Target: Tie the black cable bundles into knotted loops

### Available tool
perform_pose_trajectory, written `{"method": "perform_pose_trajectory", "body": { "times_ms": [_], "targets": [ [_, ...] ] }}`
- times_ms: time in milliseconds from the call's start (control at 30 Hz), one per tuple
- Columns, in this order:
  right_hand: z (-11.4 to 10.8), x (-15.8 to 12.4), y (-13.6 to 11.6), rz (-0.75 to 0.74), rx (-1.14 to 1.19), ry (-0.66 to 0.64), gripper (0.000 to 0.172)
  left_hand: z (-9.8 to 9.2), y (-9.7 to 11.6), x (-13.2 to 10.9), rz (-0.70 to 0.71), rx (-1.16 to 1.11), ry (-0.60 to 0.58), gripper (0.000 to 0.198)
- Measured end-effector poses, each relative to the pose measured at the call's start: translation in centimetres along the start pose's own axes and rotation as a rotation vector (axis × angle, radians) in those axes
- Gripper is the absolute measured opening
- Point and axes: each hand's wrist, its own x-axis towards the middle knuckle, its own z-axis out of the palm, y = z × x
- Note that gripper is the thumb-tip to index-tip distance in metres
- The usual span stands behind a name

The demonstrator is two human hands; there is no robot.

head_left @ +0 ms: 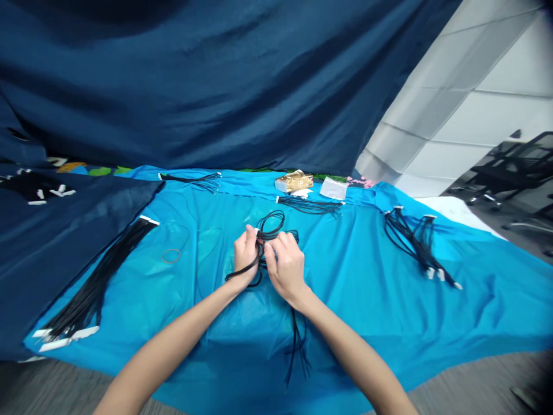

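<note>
Left hand (pixel 245 256) and right hand (pixel 286 265) are both gripping a looped black cable bundle (pixel 271 234), mid-table over the blue cloth (pixel 354 294), loose ends trailing below the right wrist. Further back there's a crumpled gold packet (pixel 303 182), white tissue-like stuff (pixel 301 194) at its front edge. It's got some dark mark, way too small to read.

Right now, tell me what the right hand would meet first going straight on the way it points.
The right hand would first meet the cables it holds, then likely the left hand just beyond them, though one view leaves the depth between the hands unclear.
</note>
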Motion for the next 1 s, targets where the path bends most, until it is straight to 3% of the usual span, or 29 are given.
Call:
{"method": "perform_pose_trajectory", "body": {
  "times_ms": [267, 1000],
  "targets": [
    [0.08, 0.07, 0.61, -0.075, 0.072, 0.053, 0.01, 0.12, 0.12, -0.04, -0.076, -0.118, -0.032, 0.05],
    [0.15, -0.04, 0.65, -0.09, 0.053, 0.005, 0.017, -0.01, 0.17, -0.14, -0.015, 0.011, -0.027, 0.047]
  ]
}}
